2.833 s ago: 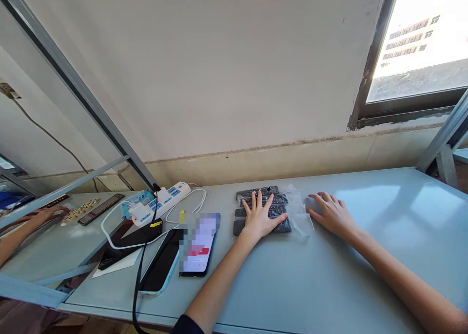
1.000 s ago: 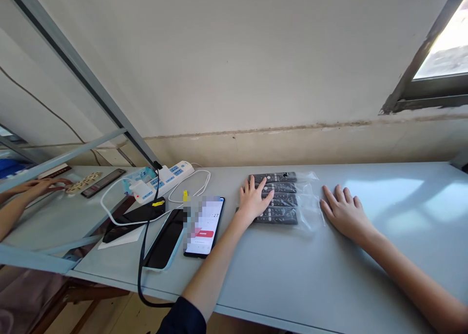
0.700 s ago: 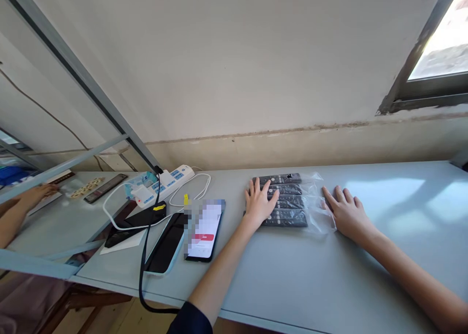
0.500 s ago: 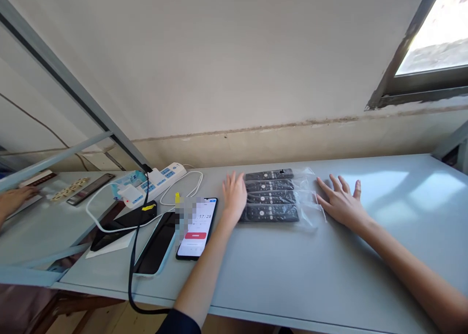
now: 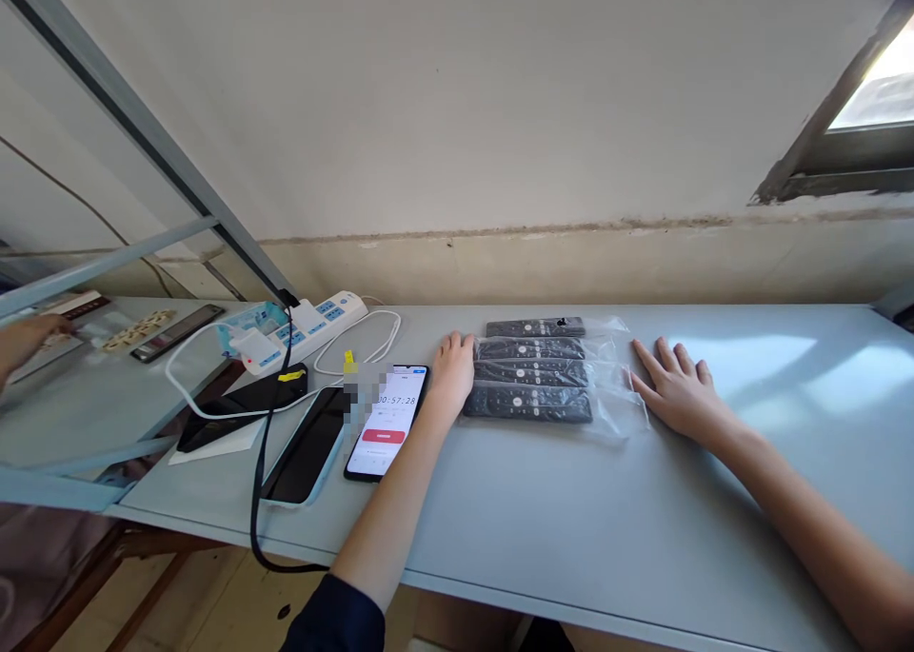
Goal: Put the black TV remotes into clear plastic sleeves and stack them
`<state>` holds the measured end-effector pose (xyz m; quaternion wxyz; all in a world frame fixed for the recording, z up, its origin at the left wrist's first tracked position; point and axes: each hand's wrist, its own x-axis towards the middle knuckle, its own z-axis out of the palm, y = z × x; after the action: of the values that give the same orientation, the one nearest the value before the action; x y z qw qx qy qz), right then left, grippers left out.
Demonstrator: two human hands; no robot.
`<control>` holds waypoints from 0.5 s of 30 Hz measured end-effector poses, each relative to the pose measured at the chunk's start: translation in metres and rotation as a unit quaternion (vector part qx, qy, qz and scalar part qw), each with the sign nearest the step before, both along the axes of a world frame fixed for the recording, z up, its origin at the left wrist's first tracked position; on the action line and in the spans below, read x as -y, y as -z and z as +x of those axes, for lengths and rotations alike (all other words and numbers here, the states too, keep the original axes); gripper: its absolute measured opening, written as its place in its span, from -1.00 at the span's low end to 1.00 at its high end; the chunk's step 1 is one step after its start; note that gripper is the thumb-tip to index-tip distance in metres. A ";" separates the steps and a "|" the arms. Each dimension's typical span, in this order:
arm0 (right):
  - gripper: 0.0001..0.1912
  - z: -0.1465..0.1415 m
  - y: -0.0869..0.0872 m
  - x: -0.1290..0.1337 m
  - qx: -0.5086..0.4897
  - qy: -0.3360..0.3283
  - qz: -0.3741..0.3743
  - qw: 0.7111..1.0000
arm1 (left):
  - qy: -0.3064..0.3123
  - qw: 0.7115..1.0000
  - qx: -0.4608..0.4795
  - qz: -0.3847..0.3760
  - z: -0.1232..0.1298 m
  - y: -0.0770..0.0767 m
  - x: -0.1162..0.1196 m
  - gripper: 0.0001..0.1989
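Observation:
Several black remote controls (image 5: 532,374) in clear plastic bags lie stacked in a column on the grey table (image 5: 543,509). The bags' loose ends (image 5: 618,395) point right. My left hand (image 5: 452,371) rests at the left ends of the remotes, its fingers bent and close together; whether it grips anything is hidden. To the right of the bags, my right hand (image 5: 675,385) lies flat on the table with its fingers spread, holding nothing. Its thumb is beside the plastic edge.
Left of my left arm are a lit phone (image 5: 389,424), a dark-screened phone (image 5: 306,452), a black pouch (image 5: 243,409), a white power strip (image 5: 300,333) and cables. Another person's hand (image 5: 35,338) is at the far left, beyond a metal frame (image 5: 157,128). A wall stands behind.
The view has shifted slightly. My left hand's fingers have drawn in at the remotes' left ends, and the remotes look more spread apart. My right hand remains spread beside the bags.

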<state>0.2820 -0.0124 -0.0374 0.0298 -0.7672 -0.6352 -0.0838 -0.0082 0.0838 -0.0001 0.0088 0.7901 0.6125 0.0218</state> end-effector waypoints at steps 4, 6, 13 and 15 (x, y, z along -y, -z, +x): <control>-0.28 -0.003 -0.003 0.001 0.002 0.002 -0.009 1.000 | -0.004 1.000 -0.002 0.004 0.000 0.003 -0.001 -0.55; -0.28 -0.004 -0.004 0.001 0.004 0.002 -0.009 1.000 | -0.005 1.000 -0.004 0.005 0.001 0.003 -0.001 -0.54; -0.29 -0.005 -0.009 0.002 0.023 -0.002 -0.015 1.000 | -0.001 1.000 -0.007 -0.006 0.002 -0.005 0.003 -0.54; -0.29 -0.006 -0.012 0.002 0.021 0.004 -0.031 0.999 | 0.001 1.000 -0.007 -0.010 0.001 -0.007 0.003 -0.54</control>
<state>0.2757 -0.0144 -0.0258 -0.0077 -0.7681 -0.6353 -0.0802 -0.0069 0.0803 0.0066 0.0125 0.7909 0.6117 0.0099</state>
